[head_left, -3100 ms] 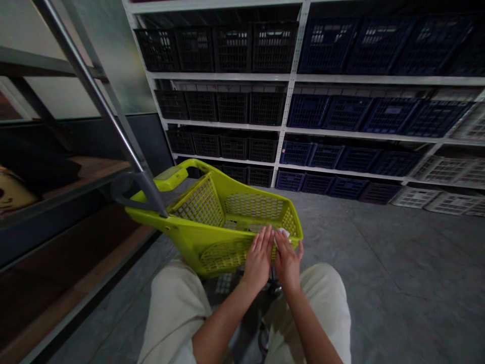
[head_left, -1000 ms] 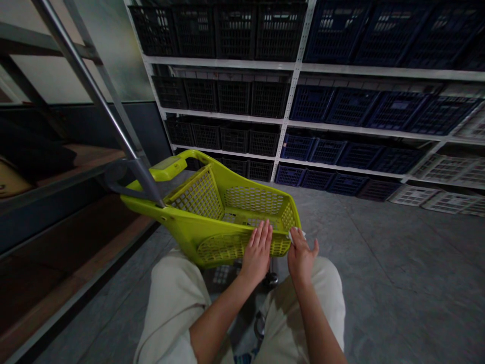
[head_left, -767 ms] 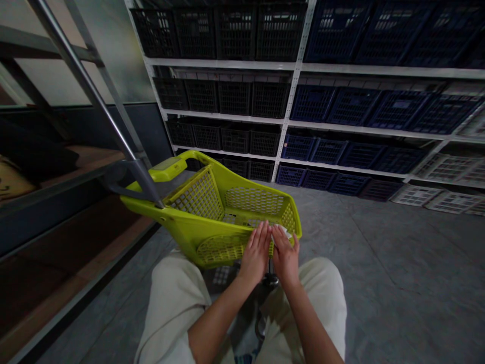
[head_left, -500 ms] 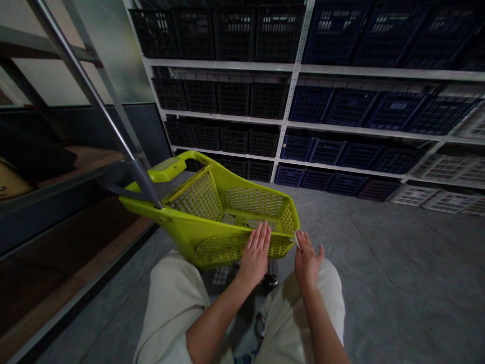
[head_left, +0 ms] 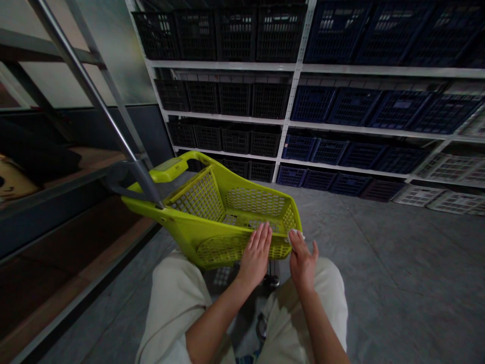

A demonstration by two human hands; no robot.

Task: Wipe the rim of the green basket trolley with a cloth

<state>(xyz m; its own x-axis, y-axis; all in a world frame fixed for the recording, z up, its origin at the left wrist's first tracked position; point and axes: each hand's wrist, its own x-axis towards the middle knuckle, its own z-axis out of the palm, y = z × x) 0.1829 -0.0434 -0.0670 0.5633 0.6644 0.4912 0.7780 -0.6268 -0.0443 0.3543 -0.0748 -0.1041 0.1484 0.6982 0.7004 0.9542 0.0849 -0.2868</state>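
Observation:
A lime-green shopping cart [head_left: 178, 230] with perforated basket walls stands in front of my knees. My left hand [head_left: 256, 255] lies flat with fingers stretched against the near side of the basket, fingertips at its top rim. At the basket's right front corner, my right hand [head_left: 303, 263] presses a small white cloth [head_left: 299, 234] against the rim. Most of that cloth is hidden under the fingers, and one outer finger sticks out to the right.
Shelving [head_left: 242, 119] with black crates [head_left: 235, 98] and blue crates [head_left: 352, 108] runs along the back; white crates [head_left: 420, 194] stand at the right. A grey pole [head_left: 91, 91] rises at the cart's handle end. On the left is a wooden shelf [head_left: 91, 162]. Grey floor [head_left: 397, 283] lies right of my legs.
My right hand has slid slightly left along the rim from the corner with the white cloth. The left hand has stayed in place on the basket.

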